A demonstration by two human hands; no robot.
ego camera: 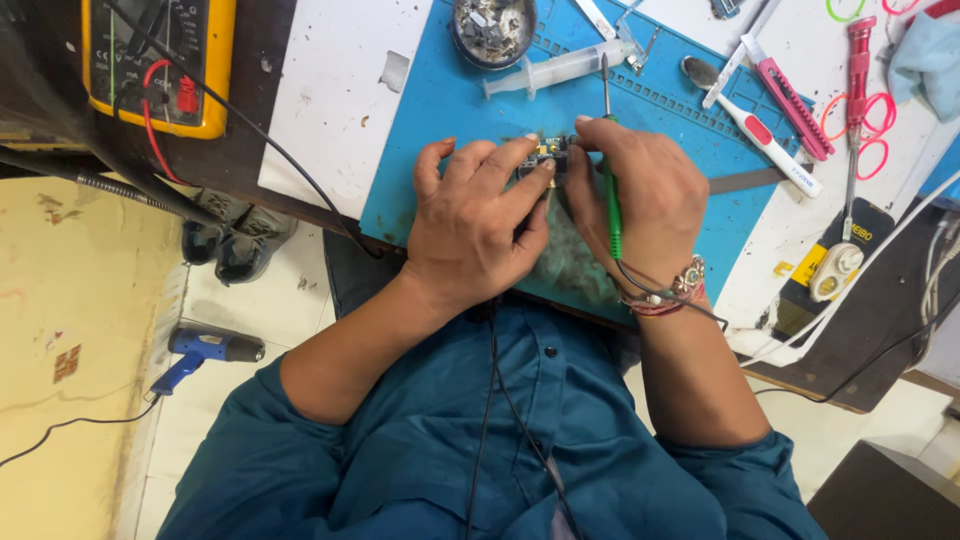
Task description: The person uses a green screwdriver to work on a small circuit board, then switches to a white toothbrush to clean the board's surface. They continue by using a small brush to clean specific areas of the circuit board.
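Hands around small dark circuit board

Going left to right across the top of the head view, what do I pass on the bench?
Yellow multimeter → white sheet → round dish of metal scraps → clear syringe → pink utility knife → red screwdriver → light blue cloth.

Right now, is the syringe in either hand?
No, the syringe lies on the blue mat, apart from the left hand and right hand.
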